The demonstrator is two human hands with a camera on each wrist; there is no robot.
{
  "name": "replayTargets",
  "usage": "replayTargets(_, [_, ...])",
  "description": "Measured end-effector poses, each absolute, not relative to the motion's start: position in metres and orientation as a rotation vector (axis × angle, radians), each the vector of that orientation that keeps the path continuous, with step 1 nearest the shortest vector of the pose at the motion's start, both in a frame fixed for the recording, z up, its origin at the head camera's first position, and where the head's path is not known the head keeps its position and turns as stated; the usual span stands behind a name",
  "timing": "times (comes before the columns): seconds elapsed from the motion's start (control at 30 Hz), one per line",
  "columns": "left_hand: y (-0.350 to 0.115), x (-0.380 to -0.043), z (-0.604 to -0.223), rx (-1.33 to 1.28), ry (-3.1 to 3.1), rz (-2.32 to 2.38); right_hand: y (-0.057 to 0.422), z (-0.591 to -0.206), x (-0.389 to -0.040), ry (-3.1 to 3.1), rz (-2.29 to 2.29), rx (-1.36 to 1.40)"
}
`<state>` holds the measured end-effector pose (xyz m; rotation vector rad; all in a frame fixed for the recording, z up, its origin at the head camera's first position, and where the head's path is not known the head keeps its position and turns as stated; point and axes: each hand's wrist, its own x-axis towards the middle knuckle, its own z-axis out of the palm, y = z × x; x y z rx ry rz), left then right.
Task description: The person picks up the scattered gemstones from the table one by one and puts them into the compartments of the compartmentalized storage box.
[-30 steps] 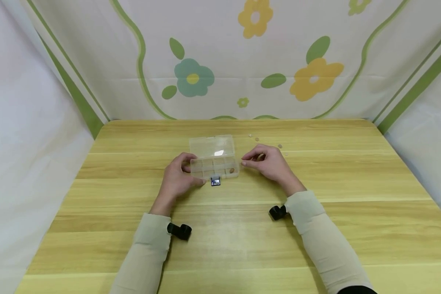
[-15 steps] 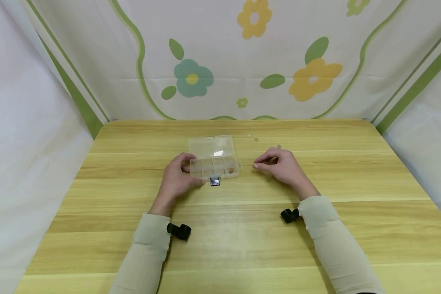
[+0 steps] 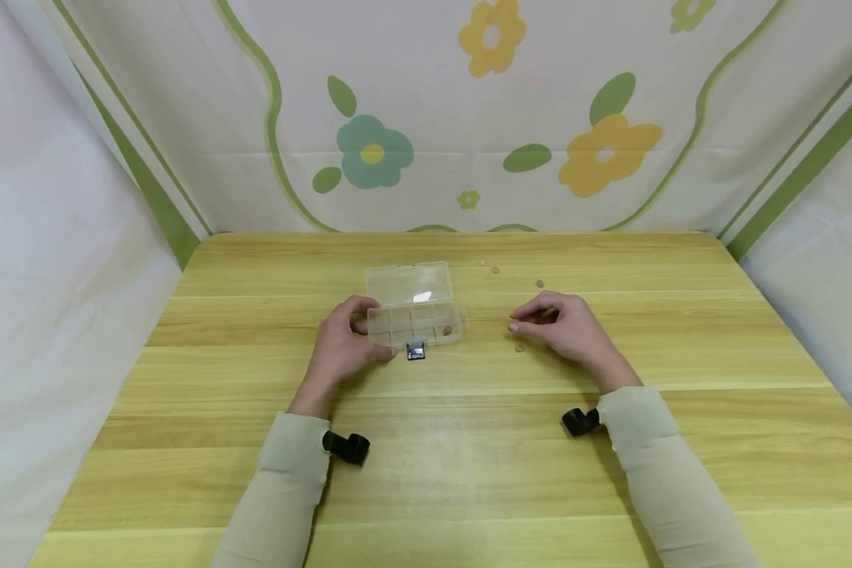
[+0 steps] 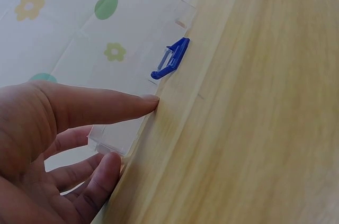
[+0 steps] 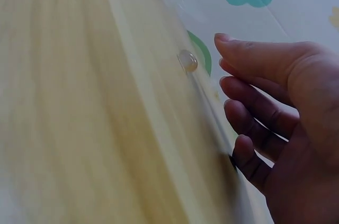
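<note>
A clear plastic compartment box [image 3: 401, 325] lies with its lid [image 3: 405, 282] raised at the back and a blue latch [image 3: 415, 350] at the front. My left hand [image 3: 344, 339] grips its left end, thumb along the front edge and fingers behind. One small brown stone-like piece [image 3: 447, 330] sits in the front right compartment. To the right of the box, my right hand [image 3: 564, 327] hovers over the table with loosely bent fingers, and nothing shows between them. Just below its fingertips lies a small translucent rounded piece [image 5: 188, 61], its material unclear.
Behind my right hand, more tiny pieces lie on the wooden table [image 3: 426, 473]: a pale one [image 3: 482, 263], a brownish one [image 3: 496, 270] and a darker one [image 3: 539, 283]. A flower-printed cloth [image 3: 433, 158] hangs along the table's back edge.
My right hand has moved rightward, away from the box, uncovering the translucent piece on the table. My left hand and the box have stayed in place.
</note>
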<state>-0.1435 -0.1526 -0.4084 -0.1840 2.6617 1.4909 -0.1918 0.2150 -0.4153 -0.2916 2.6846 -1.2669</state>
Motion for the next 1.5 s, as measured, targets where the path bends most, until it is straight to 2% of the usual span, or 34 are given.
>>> replayTargets(0.73, [-0.153, -0.145, -0.408, -0.196, 2.643, 1.506, 0.229, -0.416, -0.187, 2.620, -1.150, -0.441])
replayTargets(1.5, [-0.153, -0.145, -0.408, -0.188, 2.647, 1.499, 0.228, -0.421, -0.185, 2.617, -1.172, -0.481])
